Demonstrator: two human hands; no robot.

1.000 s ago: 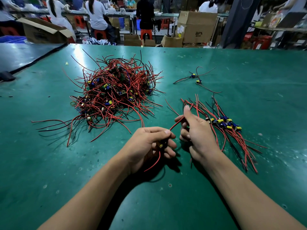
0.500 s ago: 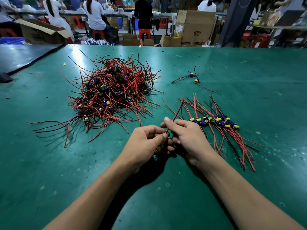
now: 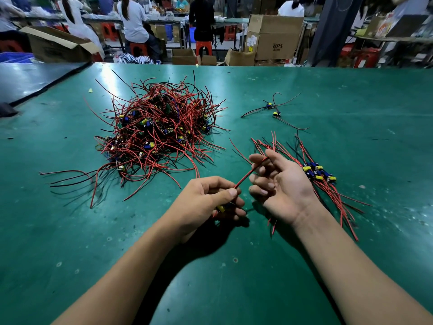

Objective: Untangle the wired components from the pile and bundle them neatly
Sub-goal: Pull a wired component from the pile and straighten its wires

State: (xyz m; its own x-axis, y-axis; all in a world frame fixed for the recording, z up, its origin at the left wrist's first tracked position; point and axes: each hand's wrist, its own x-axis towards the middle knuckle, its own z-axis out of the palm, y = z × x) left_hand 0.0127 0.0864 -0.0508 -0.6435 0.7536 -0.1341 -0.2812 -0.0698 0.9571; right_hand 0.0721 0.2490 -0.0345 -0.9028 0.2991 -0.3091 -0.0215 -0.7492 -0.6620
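Since the earlier frame, head view: right hand (image 3: 281, 181) has turned palm-up, thumb and forefinger pinching the red lead of a wired component (image 3: 246, 177). Left hand (image 3: 206, 202) clamps its yellow-bodied end. Tangled pile (image 3: 159, 132) lies to the left and the sorted bundle (image 3: 323, 179) to the right on the green table (image 3: 351, 102).
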